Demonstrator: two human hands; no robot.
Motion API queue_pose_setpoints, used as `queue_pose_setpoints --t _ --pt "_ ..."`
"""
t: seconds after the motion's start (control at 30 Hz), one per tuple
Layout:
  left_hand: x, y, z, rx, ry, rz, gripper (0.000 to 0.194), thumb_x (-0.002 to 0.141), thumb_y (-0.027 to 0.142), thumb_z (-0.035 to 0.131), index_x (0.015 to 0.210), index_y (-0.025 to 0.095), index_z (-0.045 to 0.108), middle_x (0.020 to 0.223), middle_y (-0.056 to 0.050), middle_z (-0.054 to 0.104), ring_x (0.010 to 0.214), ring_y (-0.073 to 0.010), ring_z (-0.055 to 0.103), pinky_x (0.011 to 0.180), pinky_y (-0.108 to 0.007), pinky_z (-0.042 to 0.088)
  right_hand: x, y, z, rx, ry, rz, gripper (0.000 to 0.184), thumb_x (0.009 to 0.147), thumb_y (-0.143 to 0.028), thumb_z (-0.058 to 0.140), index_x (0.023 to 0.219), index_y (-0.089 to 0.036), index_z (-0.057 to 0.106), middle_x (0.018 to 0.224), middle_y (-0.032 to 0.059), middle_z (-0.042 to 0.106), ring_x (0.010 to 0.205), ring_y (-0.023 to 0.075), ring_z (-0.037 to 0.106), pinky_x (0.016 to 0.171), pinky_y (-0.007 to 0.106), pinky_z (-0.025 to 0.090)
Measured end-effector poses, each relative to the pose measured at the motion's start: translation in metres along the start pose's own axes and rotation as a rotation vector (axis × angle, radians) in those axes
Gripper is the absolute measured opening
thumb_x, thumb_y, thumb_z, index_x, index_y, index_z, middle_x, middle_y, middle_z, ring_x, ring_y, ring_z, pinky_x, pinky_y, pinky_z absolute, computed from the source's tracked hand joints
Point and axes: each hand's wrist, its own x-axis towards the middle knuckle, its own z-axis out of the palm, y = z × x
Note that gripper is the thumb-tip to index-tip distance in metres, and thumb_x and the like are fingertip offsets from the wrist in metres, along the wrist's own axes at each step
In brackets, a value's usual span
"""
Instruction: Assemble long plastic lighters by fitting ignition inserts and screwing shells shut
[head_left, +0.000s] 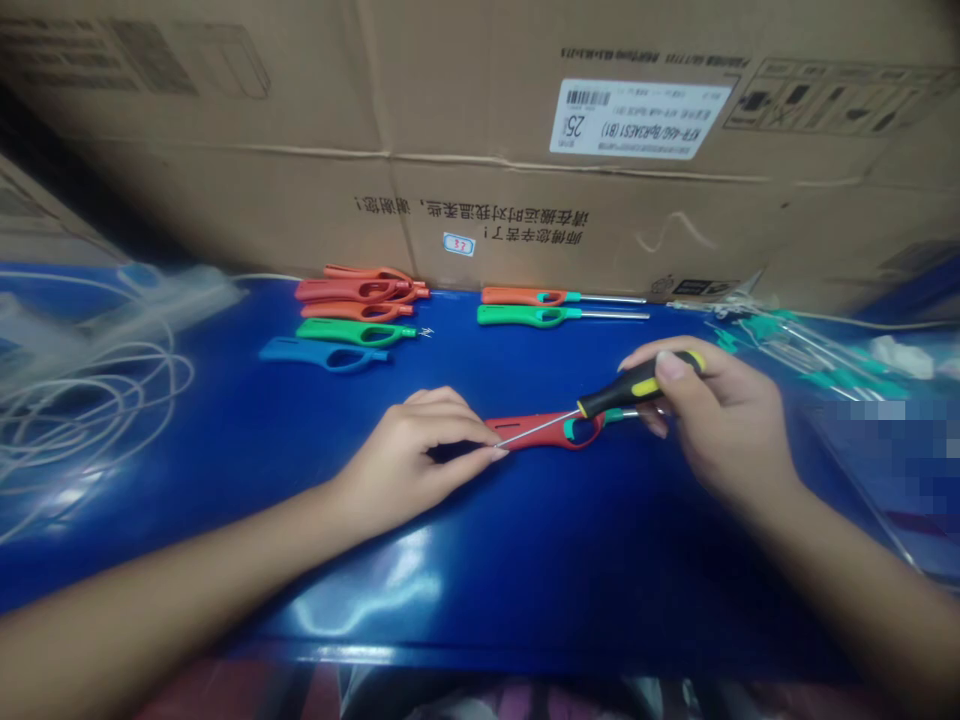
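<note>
My right hand is closed round the black and yellow handle of a screwdriver, its shaft slanting down to the left. Under it a red gas lighter with a teal trigger and metal tube lies on the blue table. My left hand is closed at the lighter's handle end, thumb and forefinger pinched beside the screwdriver's tip. Whether a small screw sits between those fingertips is hidden. Beyond my hands lie an orange lighter and a green lighter, both with metal tubes.
Several orange handles, a green handle and a blue handle lie back left. Coiled white tubing spreads at the left. Metal tubes with teal parts are piled at the right. A large cardboard box walls off the back.
</note>
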Motion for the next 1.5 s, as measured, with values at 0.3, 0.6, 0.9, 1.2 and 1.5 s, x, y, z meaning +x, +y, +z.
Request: queue_pose_setpoints --t 0.3,0.6,0.9,1.2,1.5 --pt "-0.003 0.003 0.000 0.047 -0.091 0.010 0.010 0.092 0.024 0.069 0.095 0.023 0.079 0.092 -0.002 0.079 0.085 -0.0183 0.069 0.083 -0.035 0.052 0.000 -0.061 -0.002 -0.272 -0.250 -0.386 0.007 0.093 -0.031 0.064 0.096 -0.027 0.070 0.084 0.0032 0.069 0.074 0.0182 0.065 0.065 0.032 0.052" --pt "-0.001 0.005 0.005 -0.048 -0.042 -0.030 0.005 0.086 0.025 0.075 0.088 0.023 0.080 0.084 -0.003 0.078 0.077 -0.0177 0.070 0.076 -0.032 0.057 -0.002 -0.066 0.020 0.044 -0.285 -0.074 0.043 0.085 -0.027 0.076 0.125 -0.031 0.061 0.097 0.0013 0.070 0.069 0.0158 0.071 0.054 0.026 0.061" --pt "-0.001 0.006 0.006 -0.052 -0.008 -0.035 0.005 0.086 0.026 0.076 0.084 0.021 0.077 0.082 -0.003 0.077 0.078 -0.0172 0.069 0.078 -0.031 0.054 -0.002 -0.056 0.024 0.005 -0.275 -0.240 0.066 0.084 -0.018 0.072 0.142 -0.038 0.047 0.138 0.0041 0.056 0.090 0.0186 0.070 0.058 0.024 0.064" --pt "0.000 0.004 0.007 -0.072 -0.030 -0.020 0.006 0.085 0.026 0.077 0.084 0.020 0.076 0.083 -0.004 0.077 0.079 -0.0176 0.069 0.078 -0.032 0.055 -0.006 -0.044 0.030 -0.038 -0.162 -0.312 0.059 0.082 -0.022 0.078 0.134 -0.037 0.053 0.140 0.0035 0.054 0.090 0.0176 0.069 0.065 0.026 0.064" --pt "0.001 -0.010 0.002 0.057 -0.070 -0.057 0.048 0.081 0.032 0.080 0.126 0.020 0.066 0.123 -0.009 0.069 0.115 -0.0245 0.064 0.102 -0.040 0.050 0.000 -0.039 0.024 -0.063 -0.014 -0.305 0.057 0.084 -0.025 0.077 0.130 -0.036 0.046 0.117 0.0039 0.062 0.085 0.0185 0.071 0.064 0.029 0.064"
